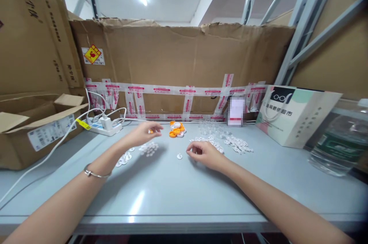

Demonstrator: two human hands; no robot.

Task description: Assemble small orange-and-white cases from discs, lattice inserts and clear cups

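Just right of the lone white piece point(179, 156) on the grey counter point(172, 190) is the right hand point(204, 153), its grip curled narrow, though whether it pinches anything I cannot tell. Left of and beyond that piece hangs the left hand point(145, 133), its grip loosely parted, an orange bit point(150, 131) showing at it, held or merely behind being unclear. Orange-and-white caps point(174, 134) sit beyond the piece, a white cluster point(148, 149) to its left.
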